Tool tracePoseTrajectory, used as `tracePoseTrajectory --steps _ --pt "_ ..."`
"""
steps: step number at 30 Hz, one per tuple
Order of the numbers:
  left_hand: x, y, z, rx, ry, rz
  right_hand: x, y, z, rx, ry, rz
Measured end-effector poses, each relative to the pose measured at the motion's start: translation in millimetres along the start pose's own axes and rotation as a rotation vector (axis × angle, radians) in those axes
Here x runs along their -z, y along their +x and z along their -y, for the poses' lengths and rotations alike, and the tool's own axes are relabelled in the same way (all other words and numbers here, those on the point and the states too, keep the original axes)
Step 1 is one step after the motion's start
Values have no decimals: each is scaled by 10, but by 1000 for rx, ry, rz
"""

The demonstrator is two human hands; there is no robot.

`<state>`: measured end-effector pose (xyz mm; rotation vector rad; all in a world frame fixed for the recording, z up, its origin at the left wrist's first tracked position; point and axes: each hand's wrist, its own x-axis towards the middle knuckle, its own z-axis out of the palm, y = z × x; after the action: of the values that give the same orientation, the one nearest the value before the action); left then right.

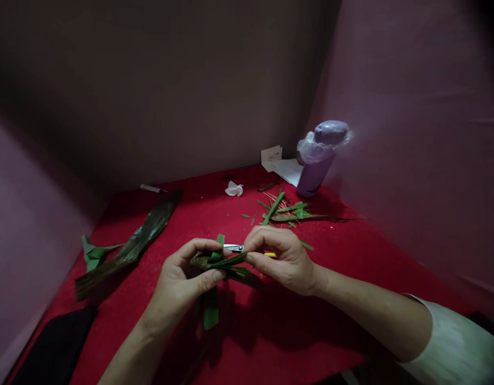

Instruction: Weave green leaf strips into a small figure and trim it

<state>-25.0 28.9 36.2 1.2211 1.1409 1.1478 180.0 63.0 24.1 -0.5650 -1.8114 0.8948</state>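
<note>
My left hand (180, 278) is closed in a pinch on a folded bundle of green leaf strips (225, 263), one strip hanging down toward me. My right hand (283, 256) is closed on the other end of the same bundle and also holds small scissors (233, 247) with a yellow handle tip showing under the fingers. The metal blades point left, just above the leaf. Both hands hover low over the red cloth (335, 278) near its middle.
A long dark leaf (130, 246) and a folded green piece (92, 254) lie at the left. Cut strips and thin sticks (287, 211) sit behind my hands, beside a purple bottle (317, 160), white papers (281, 163), crumpled tissue (234, 188) and a pen (153, 188). A black object (56, 342) lies front left.
</note>
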Motion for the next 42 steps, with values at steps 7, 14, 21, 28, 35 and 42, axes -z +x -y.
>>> tracePoseTrajectory --steps 7,14,21,28,35,42 --pt "17 -5 29 -24 -61 50 54 -7 69 79 43 140" --pt "56 -48 34 -85 -48 67 137 60 -26 -195 -420 96" --pt "27 -41 -8 -123 -68 71 150 -81 -161 -315 -916 501" --pt "64 -47 9 -136 -46 32 118 -81 -208 -249 -1047 515" --pt "59 -72 -45 -108 -26 -27 73 -42 -173 -281 -1126 590" --pt "45 -96 -47 -152 -16 -37 95 -7 -138 -247 -1100 620"
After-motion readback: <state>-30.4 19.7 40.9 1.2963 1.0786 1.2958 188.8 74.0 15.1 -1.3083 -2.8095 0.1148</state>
